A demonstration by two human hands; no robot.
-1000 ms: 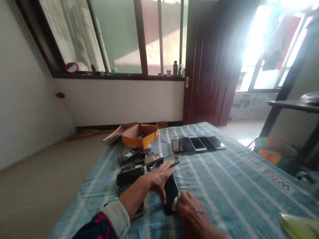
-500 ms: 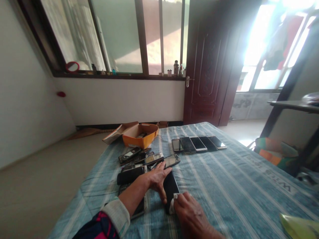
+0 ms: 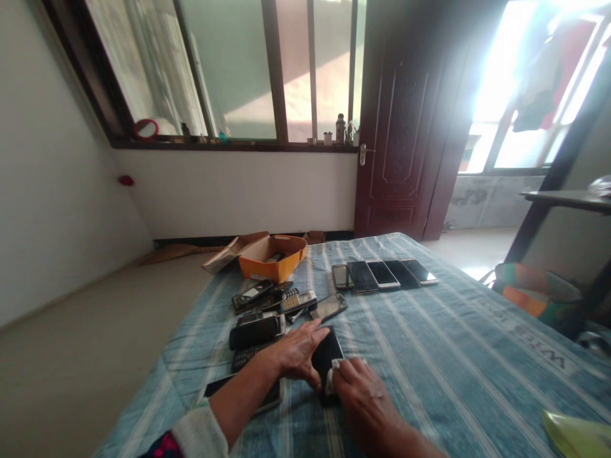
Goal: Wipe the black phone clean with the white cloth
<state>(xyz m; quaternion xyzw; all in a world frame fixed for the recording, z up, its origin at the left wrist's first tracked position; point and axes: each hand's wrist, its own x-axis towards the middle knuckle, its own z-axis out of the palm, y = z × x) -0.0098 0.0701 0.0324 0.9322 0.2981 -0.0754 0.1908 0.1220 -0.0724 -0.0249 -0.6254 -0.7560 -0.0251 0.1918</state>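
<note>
A black smartphone (image 3: 328, 348) lies flat on the bed, screen up. My left hand (image 3: 300, 353) steadies it from the left, fingers at its far end and thumb along its near left side. In my right hand (image 3: 359, 389), closed fingers pinch a crumpled white tissue or cloth (image 3: 332, 375) against the phone's right side. Left of my hands lies a pile of older phones, among them a black phone (image 3: 255, 332) and a silver keypad phone (image 3: 299, 300). Just beyond my left fingers is a grey phone (image 3: 329, 307). My left forearm partly covers a dark device (image 3: 270, 397).
An open orange box (image 3: 274, 259) with a phone inside stands at the bed's far left. Several phones, one a white-framed phone (image 3: 383, 275), form a row farther back. A yellow-green item (image 3: 575, 436) lies near right on the striped bedcover (image 3: 443, 369).
The white tissue has moved slightly up along the phone's right side with my right hand. My left hand stays on the phone. The whole view has shifted a little.
</note>
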